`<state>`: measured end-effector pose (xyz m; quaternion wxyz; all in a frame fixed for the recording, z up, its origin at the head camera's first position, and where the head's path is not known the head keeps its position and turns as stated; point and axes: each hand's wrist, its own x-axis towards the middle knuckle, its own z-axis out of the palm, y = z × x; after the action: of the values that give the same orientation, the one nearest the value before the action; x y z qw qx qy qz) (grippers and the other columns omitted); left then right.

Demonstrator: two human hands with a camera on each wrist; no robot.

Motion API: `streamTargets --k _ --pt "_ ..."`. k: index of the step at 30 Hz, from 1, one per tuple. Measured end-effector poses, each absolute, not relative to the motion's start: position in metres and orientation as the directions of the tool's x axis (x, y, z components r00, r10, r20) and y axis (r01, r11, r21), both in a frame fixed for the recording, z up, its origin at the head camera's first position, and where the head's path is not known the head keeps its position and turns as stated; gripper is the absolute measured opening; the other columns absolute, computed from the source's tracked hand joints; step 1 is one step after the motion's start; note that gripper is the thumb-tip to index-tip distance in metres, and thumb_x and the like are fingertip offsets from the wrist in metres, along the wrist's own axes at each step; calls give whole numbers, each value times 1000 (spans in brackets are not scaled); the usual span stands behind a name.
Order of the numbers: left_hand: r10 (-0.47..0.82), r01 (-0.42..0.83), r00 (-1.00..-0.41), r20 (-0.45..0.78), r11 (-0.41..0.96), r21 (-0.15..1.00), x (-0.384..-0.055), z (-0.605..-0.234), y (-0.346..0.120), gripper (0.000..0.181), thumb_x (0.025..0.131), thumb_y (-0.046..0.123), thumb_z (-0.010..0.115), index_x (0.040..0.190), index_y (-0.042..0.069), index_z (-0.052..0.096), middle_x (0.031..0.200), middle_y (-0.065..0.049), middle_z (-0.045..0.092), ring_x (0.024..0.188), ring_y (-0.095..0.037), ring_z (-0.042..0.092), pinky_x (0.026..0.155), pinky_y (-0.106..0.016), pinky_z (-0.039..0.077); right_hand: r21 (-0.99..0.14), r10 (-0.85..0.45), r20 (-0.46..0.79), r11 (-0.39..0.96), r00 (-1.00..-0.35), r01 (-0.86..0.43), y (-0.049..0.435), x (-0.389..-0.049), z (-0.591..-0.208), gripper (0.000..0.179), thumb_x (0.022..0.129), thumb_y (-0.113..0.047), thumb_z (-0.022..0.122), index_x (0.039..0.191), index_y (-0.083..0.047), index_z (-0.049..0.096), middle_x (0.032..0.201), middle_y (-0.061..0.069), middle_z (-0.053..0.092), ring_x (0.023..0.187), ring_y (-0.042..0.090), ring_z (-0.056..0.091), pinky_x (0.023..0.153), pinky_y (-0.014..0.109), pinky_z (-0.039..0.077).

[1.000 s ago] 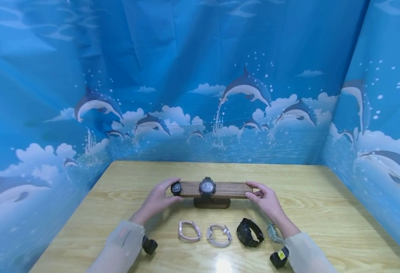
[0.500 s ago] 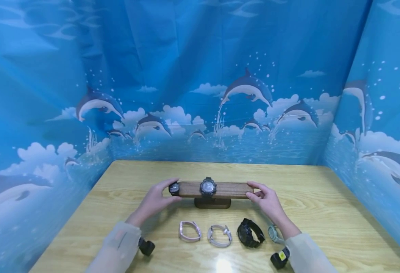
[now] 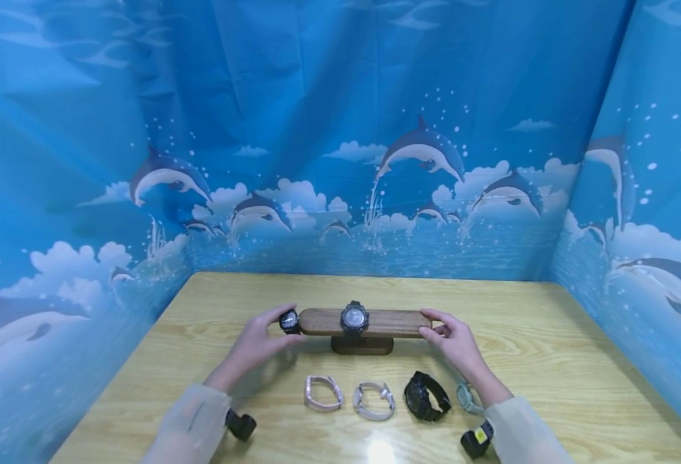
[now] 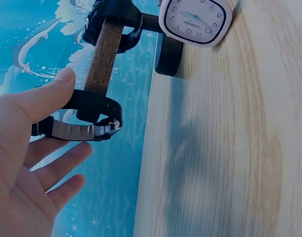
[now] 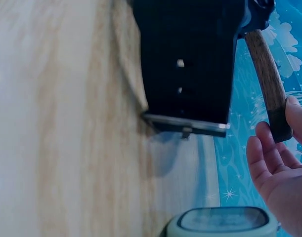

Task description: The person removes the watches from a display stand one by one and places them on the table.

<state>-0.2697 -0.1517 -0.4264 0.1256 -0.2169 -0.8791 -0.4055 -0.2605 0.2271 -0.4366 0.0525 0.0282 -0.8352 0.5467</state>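
Observation:
A small black watch (image 3: 289, 321) is pinched between the thumb and fingers of my left hand (image 3: 257, 341), just off the left end of a wooden watch stand (image 3: 395, 321). In the left wrist view its buckled strap (image 4: 94, 131) forms a loop close to the bar's tip; whether the tip is still inside it I cannot tell. My right hand (image 3: 453, 338) grips the stand's right end, with thumb and fingers around the bar (image 5: 269, 74) in the right wrist view. A larger dark watch (image 3: 354, 317) with a round face sits around the bar near its middle.
On the wood-grain table (image 3: 514, 322), in front of the stand, lie a pink watch (image 3: 337, 394), a pale watch (image 3: 373, 415), a big black watch (image 3: 416, 396) and a mint-green watch (image 3: 465, 396) beside my right forearm. Blue dolphin curtains (image 3: 317, 129) enclose the table.
My left hand has slid the small black watch leftward along the bar until it came past the left end. The right hand and the stand stay nearly still.

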Motion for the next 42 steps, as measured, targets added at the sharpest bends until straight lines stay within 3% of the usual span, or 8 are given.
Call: streamTargets --k 8,18,29,42 --pt "262 502 -864 431 524 688 -265 -428 -155 68 68 22 82 129 8 54 127 -10 56 109 -28 57 92 -42 47 -906 9 122 410 -992 -108 227 -262 -438 45 87 -19 67 128 -9 55 115 15 57 81 18 59 67 38 53" --pt "230 440 -897 376 413 798 -260 -426 -157 65 69 28 80 127 14 55 128 -11 55 103 -32 60 88 -46 49 -904 8 129 411 -992 -115 227 -264 -441 44 86 -18 67 128 -8 55 118 15 55 80 18 58 67 36 53" --pt "208 363 -929 304 367 856 -248 -420 -165 63 71 31 79 128 16 54 118 -11 59 92 -25 64 75 -25 54 -899 12 129 423 -992 -112 229 -264 -441 44 87 -19 66 128 -9 55 116 14 57 79 18 58 66 37 52" --pt "209 333 -940 270 387 860 -237 -419 -173 65 72 28 79 129 10 53 116 -14 61 92 -26 64 79 -30 54 -902 20 122 418 -992 -103 228 -263 -440 44 86 -19 67 128 -8 55 117 14 56 79 18 58 66 36 52"
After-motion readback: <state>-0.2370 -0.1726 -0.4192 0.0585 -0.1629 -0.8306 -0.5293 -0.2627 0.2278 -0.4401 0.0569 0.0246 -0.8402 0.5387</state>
